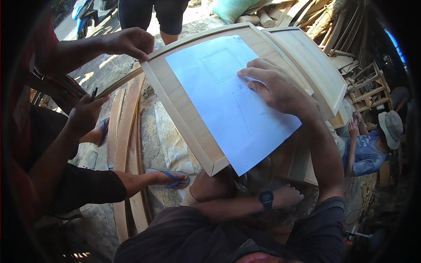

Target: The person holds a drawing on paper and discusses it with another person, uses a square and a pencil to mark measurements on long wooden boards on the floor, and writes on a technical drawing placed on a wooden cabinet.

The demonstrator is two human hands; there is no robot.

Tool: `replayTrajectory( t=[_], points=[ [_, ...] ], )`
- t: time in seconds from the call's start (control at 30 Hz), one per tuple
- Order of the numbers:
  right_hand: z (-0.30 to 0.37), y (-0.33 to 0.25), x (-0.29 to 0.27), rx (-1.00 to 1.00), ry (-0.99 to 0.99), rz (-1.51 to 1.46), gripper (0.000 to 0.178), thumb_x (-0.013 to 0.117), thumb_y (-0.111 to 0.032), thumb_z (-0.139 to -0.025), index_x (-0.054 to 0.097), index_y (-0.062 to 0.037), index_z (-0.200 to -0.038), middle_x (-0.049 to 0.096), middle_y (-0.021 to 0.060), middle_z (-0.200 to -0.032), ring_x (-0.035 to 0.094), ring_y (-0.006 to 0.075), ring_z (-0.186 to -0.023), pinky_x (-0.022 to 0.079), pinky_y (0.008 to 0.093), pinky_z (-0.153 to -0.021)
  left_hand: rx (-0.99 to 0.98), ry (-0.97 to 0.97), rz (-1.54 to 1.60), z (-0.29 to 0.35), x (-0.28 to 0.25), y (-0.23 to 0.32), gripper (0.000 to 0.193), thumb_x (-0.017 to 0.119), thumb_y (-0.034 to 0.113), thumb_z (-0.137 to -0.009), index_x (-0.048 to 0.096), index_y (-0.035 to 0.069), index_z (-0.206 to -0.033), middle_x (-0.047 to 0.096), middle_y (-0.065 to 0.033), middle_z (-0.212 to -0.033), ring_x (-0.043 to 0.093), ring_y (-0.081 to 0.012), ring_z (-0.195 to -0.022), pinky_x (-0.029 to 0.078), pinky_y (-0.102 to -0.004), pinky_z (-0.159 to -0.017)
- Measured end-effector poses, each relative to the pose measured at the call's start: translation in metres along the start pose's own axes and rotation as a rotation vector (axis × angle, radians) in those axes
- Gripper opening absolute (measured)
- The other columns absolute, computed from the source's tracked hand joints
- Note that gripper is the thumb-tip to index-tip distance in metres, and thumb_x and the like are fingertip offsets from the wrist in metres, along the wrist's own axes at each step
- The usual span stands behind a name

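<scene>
A white sheet of paper (206, 118) with hand-drawn outlines lies over a light wooden framed panel (175, 127), its lower corner sticking out past the panel's edge. My right hand (278, 85) rests on the sheet, a fingertip touching it near the drawn square and the thumb apart; nothing is in the hand. Below the panel, in shadow, my left hand (288, 196) lies across my lap, its fingers loosely out, a black watch (266, 200) on the wrist. At the panel's upper left corner, another person's hand (136, 43) grips the frame.
That person's other hand (85, 115) holds a black pen (94, 94). A second framed panel (309, 61) is behind the first. Long wooden boards (127, 118) lie on the ground at left. Scrap wood (324, 22) is piled at the back right, and a person in a hat (391, 127) sits at right.
</scene>
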State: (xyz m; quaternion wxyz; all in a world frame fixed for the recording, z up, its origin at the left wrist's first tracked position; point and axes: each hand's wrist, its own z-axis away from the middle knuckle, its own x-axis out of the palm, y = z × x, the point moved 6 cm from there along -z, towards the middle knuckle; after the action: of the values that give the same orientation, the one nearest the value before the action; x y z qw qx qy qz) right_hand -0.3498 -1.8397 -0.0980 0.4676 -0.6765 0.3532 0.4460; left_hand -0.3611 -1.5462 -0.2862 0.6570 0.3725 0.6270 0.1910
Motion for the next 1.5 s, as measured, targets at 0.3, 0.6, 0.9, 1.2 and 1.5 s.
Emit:
replayTrajectory(
  t=[0.3, 0.6, 0.9, 1.2, 1.5],
  points=[
    [-0.004, -0.038, 0.006, 0.060, -0.045, 0.067, 0.032, 0.059, -0.008, -0.093, 0.063, -0.0020, -0.124, 0.061, 0.0160, -0.112, 0.057, 0.0326, -0.109, 0.046, 0.0433, -0.096, 0.028, -0.009, 0.068, 0.003, -0.001, 0.000, 0.043, 0.068, 0.022, -0.079, 0.061, 0.000, -0.116, 0.069, -0.0192, -0.099, 0.068, -0.0350, -0.094, 0.052, -0.0467, -0.084],
    [-0.026, -0.071, 0.014, -0.063, -0.080, 0.062, 0.048, 0.063, -0.019, -0.093, 0.053, 0.0013, -0.135, 0.057, 0.0199, -0.130, 0.052, 0.0341, -0.126, 0.040, 0.0443, -0.108, 0.021, 0.047, 0.010, -0.004, 0.010, -0.011, 0.041, 0.065, 0.021, -0.077, 0.062, 0.000, -0.112, 0.070, -0.0175, -0.094, 0.069, -0.0349, -0.091, 0.054, -0.0467, -0.078],
    [-0.008, -0.013, 0.005, 0.151, -0.083, 0.110, 0.051, 0.064, -0.026, -0.094, 0.051, 0.0005, -0.135, 0.053, 0.0203, -0.135, 0.051, 0.0370, -0.127, 0.040, 0.0423, -0.108, 0.031, 0.062, 0.035, 0.002, -0.003, -0.002, 0.042, 0.068, 0.027, -0.079, 0.062, 0.000, -0.111, 0.070, -0.0177, -0.094, 0.069, -0.0340, -0.090, 0.054, -0.0452, -0.079],
    [-0.044, -0.006, 0.008, 0.077, -0.113, -0.047, 0.033, 0.066, -0.020, -0.091, 0.067, -0.0072, -0.121, 0.064, 0.0159, -0.111, 0.060, 0.0309, -0.103, 0.045, 0.0402, -0.095, 0.032, 0.143, 0.055, 0.007, -0.011, -0.001, 0.028, 0.069, 0.021, -0.079, 0.066, 0.001, -0.100, 0.071, -0.0174, -0.089, 0.071, -0.0356, -0.089, 0.054, -0.0483, -0.079],
    [-0.081, -0.004, 0.012, -0.032, -0.103, 0.048, 0.032, 0.062, -0.012, -0.092, 0.070, -0.0124, -0.123, 0.068, 0.0157, -0.098, 0.063, 0.0299, -0.089, 0.048, 0.0409, -0.087, 0.012, 0.161, 0.071, -0.005, 0.007, -0.011, 0.032, 0.071, 0.025, -0.079, 0.065, 0.001, -0.100, 0.071, -0.0168, -0.089, 0.070, -0.0361, -0.090, 0.052, -0.0505, -0.084]
  ],
)
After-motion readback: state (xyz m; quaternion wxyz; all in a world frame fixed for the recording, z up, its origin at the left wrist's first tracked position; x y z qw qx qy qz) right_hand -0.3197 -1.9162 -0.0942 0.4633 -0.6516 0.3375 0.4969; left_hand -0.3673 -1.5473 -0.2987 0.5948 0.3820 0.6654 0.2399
